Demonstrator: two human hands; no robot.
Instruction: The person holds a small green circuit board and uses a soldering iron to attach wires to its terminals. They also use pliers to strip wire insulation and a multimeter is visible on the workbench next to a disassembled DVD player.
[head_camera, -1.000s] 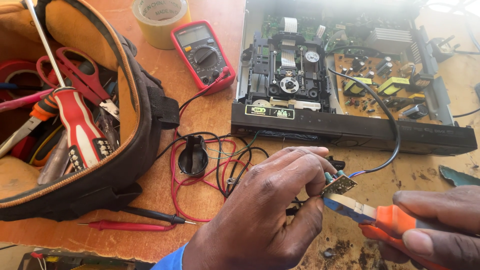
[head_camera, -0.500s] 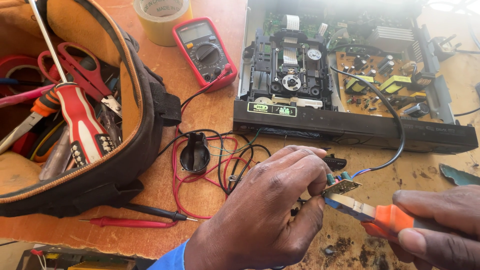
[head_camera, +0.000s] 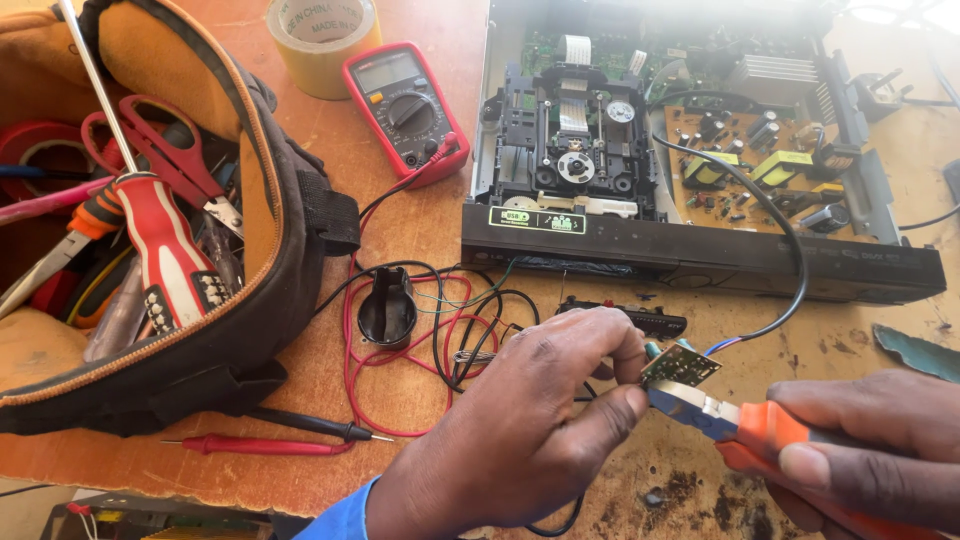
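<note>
My left hand (head_camera: 520, 430) pinches the small green circuit board (head_camera: 680, 364) between thumb and fingertips, low and right of centre in the frame. My right hand (head_camera: 870, 450) is closed around the orange-handled pliers (head_camera: 740, 420), whose jaws meet the board's lower edge from the right. The board's long axis tilts up toward the right; the pliers lie nearly level, pointing left. Blue wires run from the board toward the opened disc player (head_camera: 700, 180) on the worktop (head_camera: 420, 240) above.

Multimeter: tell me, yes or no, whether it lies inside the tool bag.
No: the red multimeter lies on the wooden table beside the roll of tape, outside the tool bag.
</note>
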